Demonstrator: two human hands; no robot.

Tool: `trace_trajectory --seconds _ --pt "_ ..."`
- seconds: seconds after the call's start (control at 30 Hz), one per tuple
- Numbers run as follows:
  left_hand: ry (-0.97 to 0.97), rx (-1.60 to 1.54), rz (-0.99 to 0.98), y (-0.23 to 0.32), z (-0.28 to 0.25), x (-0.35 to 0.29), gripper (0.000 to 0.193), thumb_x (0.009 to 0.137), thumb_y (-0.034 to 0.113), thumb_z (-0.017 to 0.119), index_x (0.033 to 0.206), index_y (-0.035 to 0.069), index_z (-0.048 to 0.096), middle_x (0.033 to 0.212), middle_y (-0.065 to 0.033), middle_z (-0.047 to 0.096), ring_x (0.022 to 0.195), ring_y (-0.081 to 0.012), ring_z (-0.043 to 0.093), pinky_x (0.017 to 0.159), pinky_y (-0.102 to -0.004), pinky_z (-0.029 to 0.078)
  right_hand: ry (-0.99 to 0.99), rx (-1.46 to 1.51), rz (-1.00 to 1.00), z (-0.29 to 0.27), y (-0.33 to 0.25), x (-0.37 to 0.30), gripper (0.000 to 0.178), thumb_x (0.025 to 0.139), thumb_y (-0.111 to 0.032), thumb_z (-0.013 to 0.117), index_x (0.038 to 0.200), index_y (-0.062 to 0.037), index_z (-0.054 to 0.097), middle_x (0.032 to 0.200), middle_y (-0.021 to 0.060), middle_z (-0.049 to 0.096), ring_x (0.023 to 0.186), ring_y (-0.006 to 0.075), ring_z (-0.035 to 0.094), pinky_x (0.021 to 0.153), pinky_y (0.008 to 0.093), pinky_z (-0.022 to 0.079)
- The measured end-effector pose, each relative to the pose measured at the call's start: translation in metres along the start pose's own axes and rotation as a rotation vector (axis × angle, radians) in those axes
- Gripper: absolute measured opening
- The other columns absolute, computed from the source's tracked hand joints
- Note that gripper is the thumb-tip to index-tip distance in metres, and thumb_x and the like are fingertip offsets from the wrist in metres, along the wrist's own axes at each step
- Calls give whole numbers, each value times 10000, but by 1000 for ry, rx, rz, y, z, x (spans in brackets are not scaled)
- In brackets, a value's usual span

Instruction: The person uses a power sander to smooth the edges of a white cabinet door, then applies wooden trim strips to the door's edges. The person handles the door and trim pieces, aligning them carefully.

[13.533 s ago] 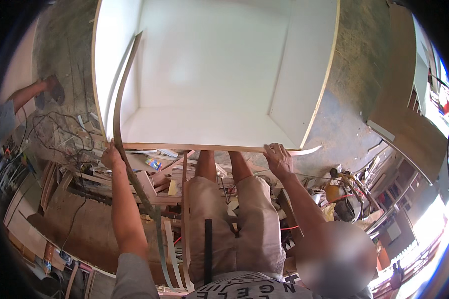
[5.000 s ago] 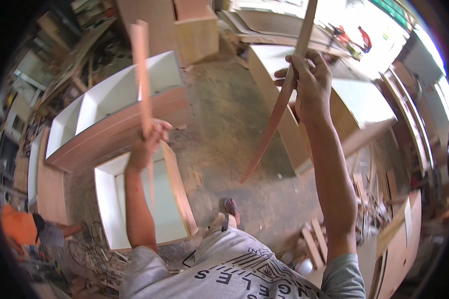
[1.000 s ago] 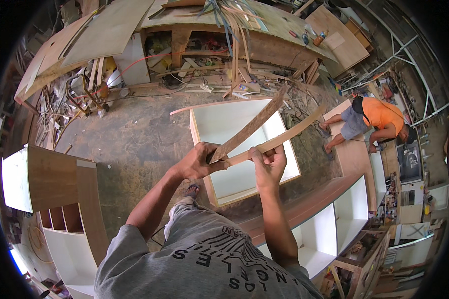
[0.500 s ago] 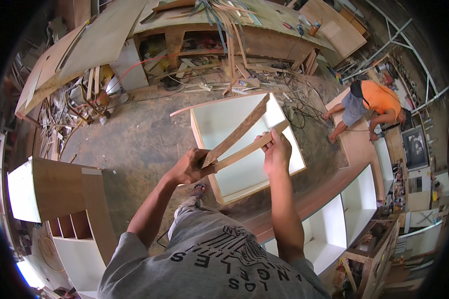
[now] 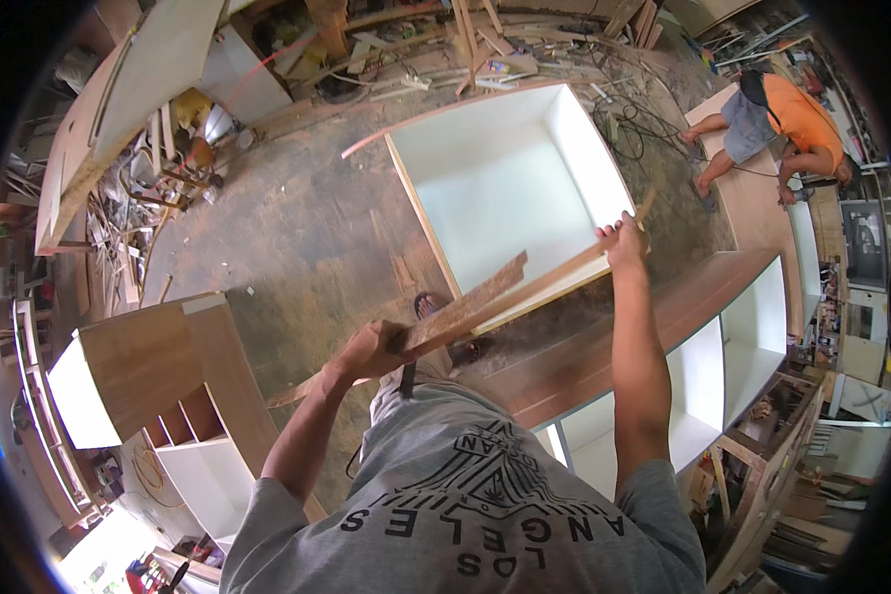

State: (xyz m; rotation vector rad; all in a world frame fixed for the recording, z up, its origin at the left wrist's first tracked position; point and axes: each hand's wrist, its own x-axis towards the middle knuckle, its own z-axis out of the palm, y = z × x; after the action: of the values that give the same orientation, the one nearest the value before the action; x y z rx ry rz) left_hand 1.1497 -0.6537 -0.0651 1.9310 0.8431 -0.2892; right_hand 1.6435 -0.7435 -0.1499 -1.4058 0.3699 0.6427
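Note:
A long thin wood strip [image 5: 562, 265] runs at a slant in front of my body. My left hand [image 5: 376, 349] is closed round it near its left part, together with a shorter, wider strip [image 5: 487, 293] with a rough brown face and a jagged end. My right hand [image 5: 624, 243] grips the thin strip farther along, towards its far right end. A piece of strip also sticks out to the left behind my left wrist. Beneath and beyond the strips lies an open box-shaped cabinet [image 5: 495, 188] with a white inside and wooden edges.
At the right, a person in an orange shirt [image 5: 800, 114] bends over a wooden panel. A long white-lined cabinet [image 5: 693, 381] lies close on my right; another cabinet [image 5: 153, 366] stands left. Offcuts and cables [image 5: 634, 134] litter the far floor.
My hands have moved farther apart, the right one outward along the thin strip. The strips have swung to a flatter slant. The view has shifted, showing the box cabinet higher up.

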Motion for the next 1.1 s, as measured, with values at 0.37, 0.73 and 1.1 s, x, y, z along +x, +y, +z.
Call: trace_trajectory --seconds 0.37,0.73,1.1 --pt "-121 -154 -260 -100 97 -27 427 786 382 795 1041 50 712 742 -142 651 669 -260 598 649 -391 475 471 -320 -59 -118 -25 50 230 1025 -219 543 1094 0 524 708 33 442 510 121 396 470 271 416" --pt "96 -293 -514 -85 185 29 294 859 362 754 901 73 729 647 -70 602 595 -149 537 576 -327 445 568 -700 -163 -209 17 250 450 1015 -289 546 1186 127 527 960 202 658 695 243 649 485 342 520" --pt "229 -236 -615 -136 285 141 415 818 399 772 850 6 646 625 -150 567 569 -282 540 572 -411 453 446 -580 49 -342 117 446 420 976 -438 581 1252 -122 557 1011 4 571 730 129 498 631 276 482"
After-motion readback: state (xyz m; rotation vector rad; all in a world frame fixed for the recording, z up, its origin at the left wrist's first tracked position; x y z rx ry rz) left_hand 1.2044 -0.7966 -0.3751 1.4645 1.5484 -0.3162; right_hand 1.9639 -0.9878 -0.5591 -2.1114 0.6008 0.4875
